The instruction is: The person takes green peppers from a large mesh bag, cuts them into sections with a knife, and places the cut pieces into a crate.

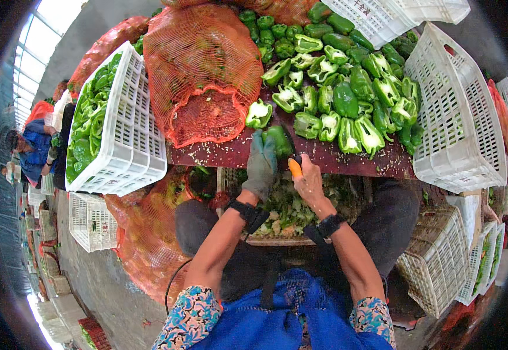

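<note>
At the near edge of the dark red tabletop, my left hand, in a grey-green glove, is closed on a green bell pepper. My right hand is bare and wrapped round the orange handle of a knife. Its dark blade stands close along the pepper's right side; whether it has cut in, I cannot tell. A halved pepper lies just beyond my left hand, cut face up. Many more halved peppers and whole peppers are heaped behind and to the right.
An orange mesh sack lies on the table's left. White crates flank it: one full of peppers at left, another tilted at right. Trimmings fill a container between my knees. Another person is at far left.
</note>
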A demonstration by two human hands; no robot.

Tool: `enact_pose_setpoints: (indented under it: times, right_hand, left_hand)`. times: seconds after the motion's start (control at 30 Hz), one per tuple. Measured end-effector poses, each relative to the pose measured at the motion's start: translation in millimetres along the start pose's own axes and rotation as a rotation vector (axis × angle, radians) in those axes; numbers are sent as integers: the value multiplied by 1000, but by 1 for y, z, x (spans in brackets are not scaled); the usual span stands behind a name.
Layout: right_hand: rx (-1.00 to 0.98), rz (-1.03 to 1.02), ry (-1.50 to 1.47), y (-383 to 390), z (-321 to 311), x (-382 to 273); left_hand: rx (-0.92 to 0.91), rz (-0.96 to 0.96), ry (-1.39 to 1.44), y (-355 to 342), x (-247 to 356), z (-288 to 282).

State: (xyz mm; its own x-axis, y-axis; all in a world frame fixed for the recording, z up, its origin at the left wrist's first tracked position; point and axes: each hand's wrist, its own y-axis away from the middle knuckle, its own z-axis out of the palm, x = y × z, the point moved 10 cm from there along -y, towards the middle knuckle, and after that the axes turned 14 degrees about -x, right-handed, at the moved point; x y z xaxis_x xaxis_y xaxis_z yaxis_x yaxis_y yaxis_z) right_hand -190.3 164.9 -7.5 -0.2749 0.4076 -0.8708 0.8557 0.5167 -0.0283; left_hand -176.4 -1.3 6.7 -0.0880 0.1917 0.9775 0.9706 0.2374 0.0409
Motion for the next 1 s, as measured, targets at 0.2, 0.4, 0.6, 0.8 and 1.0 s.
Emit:
enact_pose_setpoints:
  times: [0.2,0.4,0.6,0.8,1.0]
  right_hand:
    - [42,-8,130,4,-10,-5]
    - [-38,122,86,8,-5,-8]
    - [-84,139,252,-5,-10,-14]
    - [-248,300,414,-12,8,0]
    - [-67,222,581,-4,29,-10]
  left_hand:
    - [62,89,-568,9,14,4]
    - [59,104,-765,6,24,11]
    - [59,-35,-672,1,14,9]
    - [65,-5,-707,3,11,11]
    - [43,33,-678,1,21,6]
